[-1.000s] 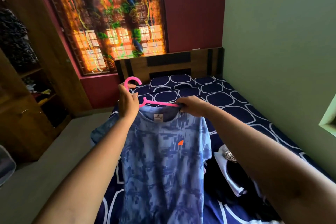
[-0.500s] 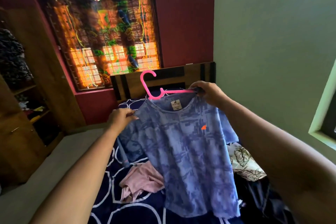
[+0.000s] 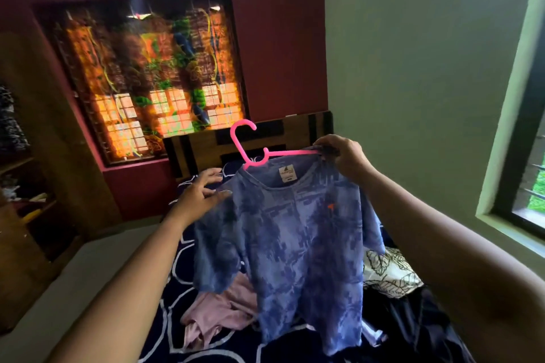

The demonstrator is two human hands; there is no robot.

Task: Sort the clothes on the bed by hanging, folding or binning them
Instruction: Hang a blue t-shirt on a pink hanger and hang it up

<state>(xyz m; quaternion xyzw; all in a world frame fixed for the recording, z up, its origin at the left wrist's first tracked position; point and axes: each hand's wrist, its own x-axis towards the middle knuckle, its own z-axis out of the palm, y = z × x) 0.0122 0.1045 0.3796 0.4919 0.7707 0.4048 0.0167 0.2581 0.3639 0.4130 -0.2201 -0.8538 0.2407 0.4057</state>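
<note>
Wooden shelving at far left, cut off by the frame edge; contents too dark to identify. Left hand next: fingers spread apart, gripping nothing, tips at sleeve edge of blue T-shirt; contact not confirmable. T-shirt held in the air above bed on pink hanger, left hanger arm hidden inside collar. Below, pink garment, partly covered. Right hand: fingers clamped on hanger end and shoulder fabric. Leaf-print cloth and dark clothes at right, half hidden.
</note>
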